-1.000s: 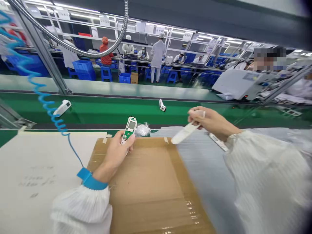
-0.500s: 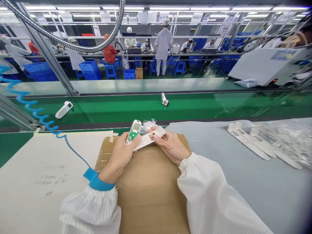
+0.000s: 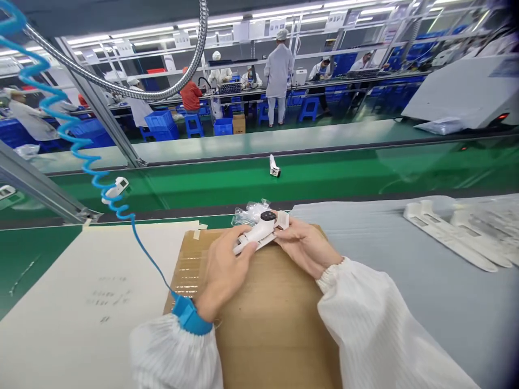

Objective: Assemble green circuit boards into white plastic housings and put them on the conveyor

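My left hand [image 3: 223, 265] is closed around a white handheld device [image 3: 257, 232], which has a round black end [image 3: 267, 215] facing up. Fingers of my right hand [image 3: 306, 244] grip a white plastic casing cover [image 3: 283, 220] at its wider end. The cover lies along the underside of the device, touching or very near it; the exact fit is hidden by my fingers. Both hands are above a brown cardboard sheet [image 3: 275, 324]. Crumpled clear plastic [image 3: 249, 212] lies just beyond them. Around my left wrist is a blue strap [image 3: 190, 315] with a coiled cord [image 3: 91, 162].
Several long white casing covers [image 3: 446, 237] lie on the grey mat [image 3: 373, 237] at right. On the green conveyor belt [image 3: 211, 186] are white devices [image 3: 117, 189] and a small white part [image 3: 274, 166]. A metal post [image 3: 101, 108] rises at left. People work in the background.
The device has been turned over: its circuit board and screen faced up before, now its black end shows. The cover has come against it. My view has tilted and shifted left.
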{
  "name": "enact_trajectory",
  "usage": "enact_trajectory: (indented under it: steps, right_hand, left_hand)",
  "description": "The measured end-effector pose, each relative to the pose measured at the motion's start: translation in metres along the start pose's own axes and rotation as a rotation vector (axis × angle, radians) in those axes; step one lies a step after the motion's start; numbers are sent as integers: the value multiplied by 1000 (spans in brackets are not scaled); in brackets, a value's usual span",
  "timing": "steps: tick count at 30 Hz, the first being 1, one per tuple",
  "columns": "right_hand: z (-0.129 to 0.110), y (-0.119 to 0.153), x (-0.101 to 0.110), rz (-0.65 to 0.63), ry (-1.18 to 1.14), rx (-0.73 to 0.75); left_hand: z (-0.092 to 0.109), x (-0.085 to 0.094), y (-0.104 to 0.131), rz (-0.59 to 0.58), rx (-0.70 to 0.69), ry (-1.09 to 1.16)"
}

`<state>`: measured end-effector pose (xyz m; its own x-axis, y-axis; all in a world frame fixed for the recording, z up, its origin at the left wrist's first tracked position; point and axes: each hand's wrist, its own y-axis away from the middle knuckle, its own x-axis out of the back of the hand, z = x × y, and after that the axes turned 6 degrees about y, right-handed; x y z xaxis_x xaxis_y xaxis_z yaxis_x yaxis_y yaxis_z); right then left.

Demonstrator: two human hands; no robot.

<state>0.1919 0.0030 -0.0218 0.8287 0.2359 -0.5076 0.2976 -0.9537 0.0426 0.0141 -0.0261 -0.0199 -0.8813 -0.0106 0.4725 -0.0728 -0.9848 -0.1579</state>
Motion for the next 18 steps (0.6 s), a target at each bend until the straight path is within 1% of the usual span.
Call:
enact_trajectory:
  steps: [2, 5, 9, 13, 18]
  right_hand:
    - [3, 1, 1, 5, 52, 9]
    - [10, 0, 3, 53, 128, 28]
    - [15, -3, 9, 36, 160, 52]
    - [14, -4, 10, 24, 150, 77]
    - [12, -3, 6, 38, 132, 81]
  left_hand:
    - [-1, 0, -1, 4, 24, 68]
    - [-4, 0, -2, 13, 41, 194]
    - [-8, -2, -4, 18, 58, 338]
    - [-7, -2, -4, 47, 61, 352]
    - [-4, 0, -5, 56, 47, 382]
